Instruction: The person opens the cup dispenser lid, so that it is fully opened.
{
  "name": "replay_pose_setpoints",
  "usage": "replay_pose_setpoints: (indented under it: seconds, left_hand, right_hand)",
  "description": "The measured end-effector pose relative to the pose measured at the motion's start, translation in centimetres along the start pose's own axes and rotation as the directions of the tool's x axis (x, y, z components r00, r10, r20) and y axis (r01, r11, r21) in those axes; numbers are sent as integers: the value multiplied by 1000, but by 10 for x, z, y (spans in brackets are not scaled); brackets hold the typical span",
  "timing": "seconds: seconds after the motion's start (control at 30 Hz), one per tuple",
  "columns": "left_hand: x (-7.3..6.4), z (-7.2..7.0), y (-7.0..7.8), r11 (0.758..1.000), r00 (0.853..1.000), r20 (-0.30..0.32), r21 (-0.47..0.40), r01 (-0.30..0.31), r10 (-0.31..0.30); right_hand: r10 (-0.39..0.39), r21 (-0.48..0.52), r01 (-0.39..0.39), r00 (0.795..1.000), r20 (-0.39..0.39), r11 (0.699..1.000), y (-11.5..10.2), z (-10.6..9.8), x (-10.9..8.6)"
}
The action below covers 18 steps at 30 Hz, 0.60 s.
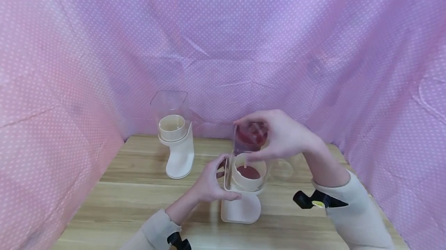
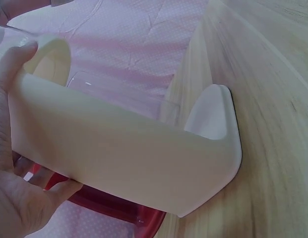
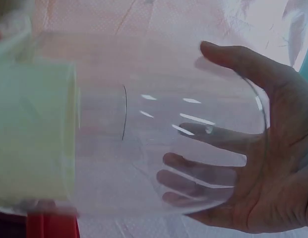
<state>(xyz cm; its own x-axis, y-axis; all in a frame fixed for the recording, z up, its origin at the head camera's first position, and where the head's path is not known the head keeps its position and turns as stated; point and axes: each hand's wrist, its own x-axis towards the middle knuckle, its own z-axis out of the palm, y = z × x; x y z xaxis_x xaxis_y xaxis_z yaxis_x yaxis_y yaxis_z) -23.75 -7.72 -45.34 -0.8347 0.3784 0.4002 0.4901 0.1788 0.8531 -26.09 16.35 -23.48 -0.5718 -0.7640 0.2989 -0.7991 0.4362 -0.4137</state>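
Observation:
Near the front of the table stands a white stand (image 1: 242,208) with a cream ring (image 1: 245,182) at its top. My left hand (image 1: 216,182) grips its upright from the side, the thumb in front and the fingers behind, as the left wrist view shows. Above the ring, my right hand (image 1: 283,136) holds the end of a clear container (image 3: 158,144), its thumb and spread fingers on opposite sides. The container's other end meets the ring. Dark red shows inside the ring. A glossy red rounded thing (image 2: 114,206) sits behind the stand, partly hidden.
A second white stand (image 1: 180,157) with a cream ring (image 1: 172,128) and a clear container (image 1: 168,101) stands at the back left. A clear round vessel (image 1: 281,169) is right of the front stand. Pink dotted cloth (image 1: 216,48) hangs behind the wooden table (image 1: 132,196).

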Motion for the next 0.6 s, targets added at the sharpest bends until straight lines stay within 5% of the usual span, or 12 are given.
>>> replay_pose_setpoints:
  seconds: [0.2,0.4,0.6]
  left_hand:
    - [-2,-2,0,1000,1000,1,0,-12,12]
    - [-2,-5,1,1000,1000,7,4,-16,16]
    - [1,-10,0,999,997,74,-42,6,-3]
  right_hand:
    - [115,78,-104,983,-146,991,2,-41,-4]
    - [213,78,-202,960,-181,976,-9,-65,-10]
    - [305,31,-310,906,-293,950,0,-90,-21]
